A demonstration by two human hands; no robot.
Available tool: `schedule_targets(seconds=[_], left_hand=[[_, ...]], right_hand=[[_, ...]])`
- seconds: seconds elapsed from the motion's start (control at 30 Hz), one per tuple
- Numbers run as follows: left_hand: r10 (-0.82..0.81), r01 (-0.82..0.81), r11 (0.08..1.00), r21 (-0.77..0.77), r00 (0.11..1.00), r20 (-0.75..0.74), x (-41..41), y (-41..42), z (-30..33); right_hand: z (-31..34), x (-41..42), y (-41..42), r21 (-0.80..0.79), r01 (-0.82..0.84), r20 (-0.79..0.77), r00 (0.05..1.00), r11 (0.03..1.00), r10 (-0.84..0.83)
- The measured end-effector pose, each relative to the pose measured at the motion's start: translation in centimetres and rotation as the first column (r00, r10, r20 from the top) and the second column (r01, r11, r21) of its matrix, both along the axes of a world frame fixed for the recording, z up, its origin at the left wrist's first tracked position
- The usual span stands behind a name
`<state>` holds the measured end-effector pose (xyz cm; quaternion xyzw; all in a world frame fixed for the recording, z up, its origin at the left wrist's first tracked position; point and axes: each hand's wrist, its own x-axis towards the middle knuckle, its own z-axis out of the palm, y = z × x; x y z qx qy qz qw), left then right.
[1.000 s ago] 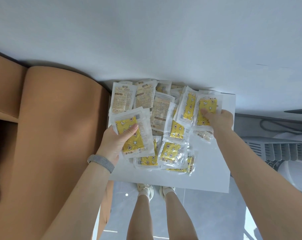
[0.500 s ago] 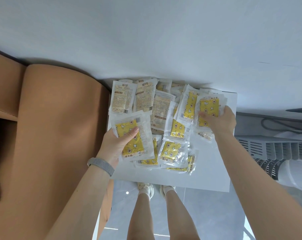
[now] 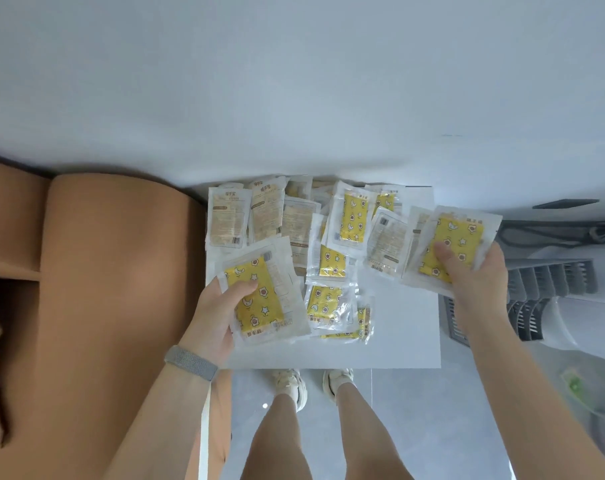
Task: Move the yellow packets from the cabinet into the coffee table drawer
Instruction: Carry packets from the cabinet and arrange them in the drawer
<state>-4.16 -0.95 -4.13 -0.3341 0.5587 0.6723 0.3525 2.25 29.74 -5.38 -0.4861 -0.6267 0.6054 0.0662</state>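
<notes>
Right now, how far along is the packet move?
Nothing visibly delivered yet; no drawer is in view. In hand: the left hand grips a packet stack, the right hand another stack. Left: many loose packets on the white shelf.

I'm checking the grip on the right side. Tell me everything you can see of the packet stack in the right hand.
The packet stack is several flat clear-plastic sachets, fanned and tilted. The top one shows a yellow panel printed with stars, moons and flowers. The right hand grips it from below, thumb pressed on the yellow face, fingers curled round its right edge. It is held over the right edge of the white shelf.
</notes>
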Motion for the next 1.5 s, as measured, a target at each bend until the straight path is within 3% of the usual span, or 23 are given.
schedule_targets(seconds=[0.23, 0.43, 0.53, 0.67, 0.9, 1.2, 1.5], left_hand=[[-0.140, 0.146, 0.989, 0.031, 0.979, -0.145, -0.4, 3.7, 8.6], [-0.313, 0.361, 0.928, 0.090, 0.889, -0.335, 0.6, 5.2, 17.0], [-0.404, 0.477, 0.877, 0.058, 0.798, -0.446, 1.6, 6.2, 20.8], [-0.521, 0.625, 0.780, 0.015, 0.663, -0.538, 4.0, 8.2, 24.6], [-0.646, 0.797, 0.602, 0.048, 0.522, -0.557, 11.0, 13.3, 28.8], [-0.789, 0.952, 0.297, 0.071, 0.286, -0.544, 24.0, 17.3, 32.1], [-0.837, 0.996, -0.003, 0.094, 0.049, -0.545, 41.3, 15.8, 34.3]], right_hand=[[10.0, 4.5, -2.9, -0.072, 0.164, -0.087, 0.982, 0.984, -0.170], [18.9, 8.5, -6.4, -0.394, 0.361, -0.168, 0.876, 0.845, -0.452], [22.6, 11.0, -7.9, -0.466, 0.400, -0.226, 0.808, 0.789, -0.543], [26.7, 15.4, -8.8, -0.456, 0.458, -0.300, 0.728, 0.763, -0.616], [32.3, 25.5, -10.1, -0.406, 0.626, -0.371, 0.552, 0.666, -0.746], [35.4, 39.8, -13.9, -0.363, 0.845, -0.373, 0.256, 0.394, -0.892], [36.8, 55.5, -21.9, -0.328, 0.939, -0.384, -0.032, 0.104, -0.923]])
